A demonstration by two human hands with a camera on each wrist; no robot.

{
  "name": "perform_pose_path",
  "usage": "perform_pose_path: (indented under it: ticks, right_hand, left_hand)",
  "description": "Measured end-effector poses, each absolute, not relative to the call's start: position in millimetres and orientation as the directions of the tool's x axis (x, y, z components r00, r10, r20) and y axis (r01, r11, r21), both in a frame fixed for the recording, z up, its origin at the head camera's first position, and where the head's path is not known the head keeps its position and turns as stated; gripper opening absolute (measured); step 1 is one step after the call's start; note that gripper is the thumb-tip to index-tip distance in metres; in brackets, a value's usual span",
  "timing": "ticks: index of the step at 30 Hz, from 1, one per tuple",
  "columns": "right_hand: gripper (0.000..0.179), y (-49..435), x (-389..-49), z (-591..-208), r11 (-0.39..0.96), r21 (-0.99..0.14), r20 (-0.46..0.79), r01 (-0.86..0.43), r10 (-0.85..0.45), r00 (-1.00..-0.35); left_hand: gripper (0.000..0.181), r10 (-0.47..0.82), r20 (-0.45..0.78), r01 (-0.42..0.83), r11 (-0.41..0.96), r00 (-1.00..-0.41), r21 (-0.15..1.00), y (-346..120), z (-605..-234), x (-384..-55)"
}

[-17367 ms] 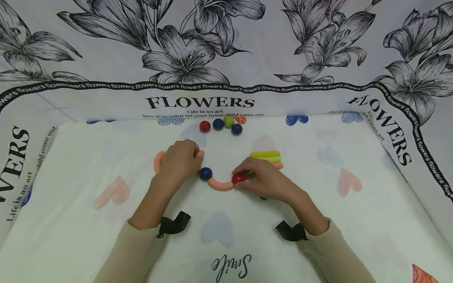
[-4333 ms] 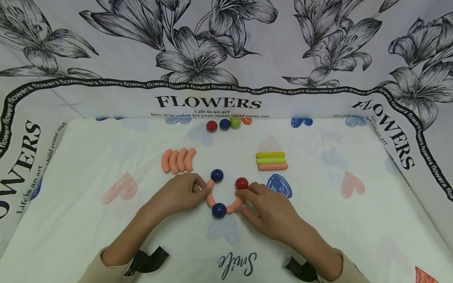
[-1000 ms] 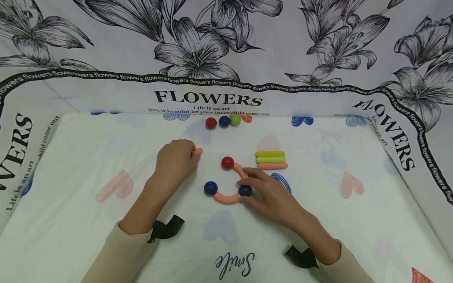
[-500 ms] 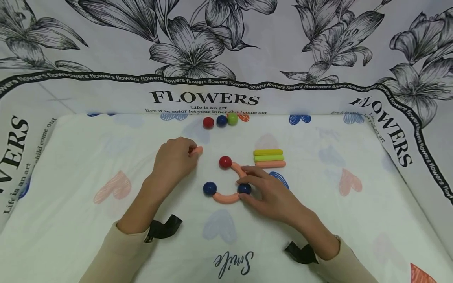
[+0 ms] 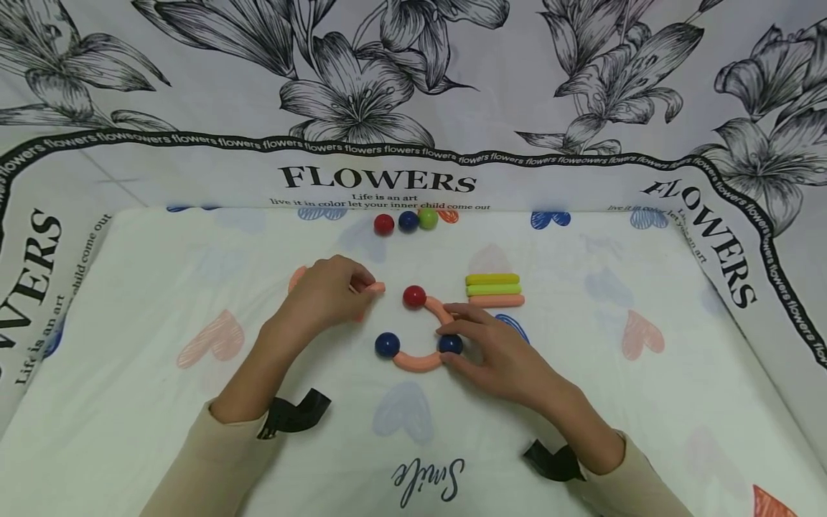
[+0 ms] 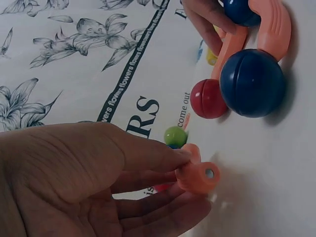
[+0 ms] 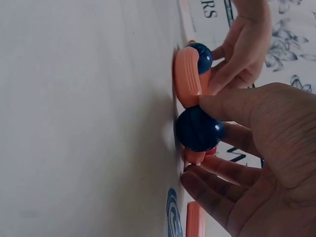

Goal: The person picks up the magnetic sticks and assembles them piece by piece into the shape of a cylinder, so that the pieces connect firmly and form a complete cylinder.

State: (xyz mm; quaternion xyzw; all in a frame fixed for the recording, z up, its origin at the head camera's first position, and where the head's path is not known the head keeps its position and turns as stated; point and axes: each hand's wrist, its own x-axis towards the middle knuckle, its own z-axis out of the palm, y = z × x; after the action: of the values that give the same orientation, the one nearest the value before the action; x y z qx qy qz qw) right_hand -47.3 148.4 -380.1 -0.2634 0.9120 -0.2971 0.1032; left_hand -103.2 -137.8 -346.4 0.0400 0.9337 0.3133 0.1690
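In the head view, an open chain of magnetic toy pieces lies on the cloth: a red ball [image 5: 414,296], a curved orange stick [image 5: 438,309], a blue ball [image 5: 450,345], a second curved stick [image 5: 416,362] and another blue ball [image 5: 387,345]. My right hand [image 5: 507,352] pinches the blue ball at the chain's right bend, thumb and fingers around it. Left of the chain, my left hand [image 5: 323,296] pinches a curved orange magnetic stick [image 6: 200,174] between thumb and fingers; a metal tip shows at its end. Other curved sticks [image 5: 296,277] are partly hidden behind that hand.
A red ball [image 5: 384,225], a blue ball [image 5: 408,221] and a green ball [image 5: 428,218] sit in a row at the back. Straight yellow [image 5: 492,278], lime [image 5: 493,290] and orange [image 5: 496,301] sticks lie stacked side by side beyond my right hand.
One blue ball has left the back row since the oldest frame, and the chain has grown. My left hand went back to the curved sticks; now it shifts slightly right with one. The right hand stays.
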Motion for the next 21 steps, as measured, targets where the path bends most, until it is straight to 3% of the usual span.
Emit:
perform_pose_path:
  ticks: [10, 21]
  right_hand:
    - [0.035, 145.9, -46.7, -379.8, 0.687, -0.592, -0.032, -0.421, -0.542, -0.84]
    - [0.035, 147.7, -46.7, -377.8, 0.694, -0.593, -0.051, -0.408, -0.539, -0.841]
  left_hand:
    - [0.029, 0.245, -0.264, 0.038, 0.796, -0.933, 0.604, -127.9, -354.6, -100.5]
    - [0.029, 0.255, -0.287, 0.028, 0.791, -0.923, 0.611, -119.1, -355.2, -101.6]
